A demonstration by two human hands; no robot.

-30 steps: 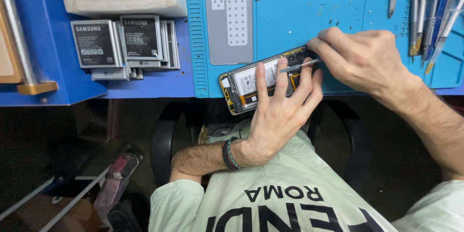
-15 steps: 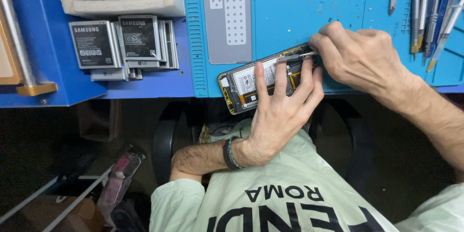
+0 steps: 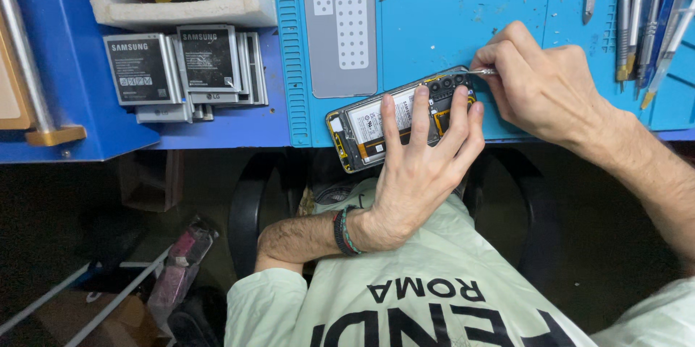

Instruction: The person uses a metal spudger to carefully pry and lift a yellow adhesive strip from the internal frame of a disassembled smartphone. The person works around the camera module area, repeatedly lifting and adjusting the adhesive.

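An opened phone [image 3: 362,133] with its back off lies at the front edge of the blue work mat [image 3: 434,21], its battery and boards showing. My left hand [image 3: 420,166] lies flat over it, fingers spread on the battery and pressing it down. My right hand [image 3: 543,86] pinches a thin metal tool [image 3: 479,71] whose tip rests at the phone's upper right corner, near the camera end.
A grey phone back cover [image 3: 339,28] lies on the mat behind the phone. Several loose phone batteries [image 3: 181,68] are stacked at the left beside a white tray [image 3: 174,7]. Tweezers and screwdrivers [image 3: 637,14] lie at the right. A black chair is below.
My right hand has shifted the metal tool from the middle of the phone up to its upper right corner. My left hand has stayed pressed on the phone.
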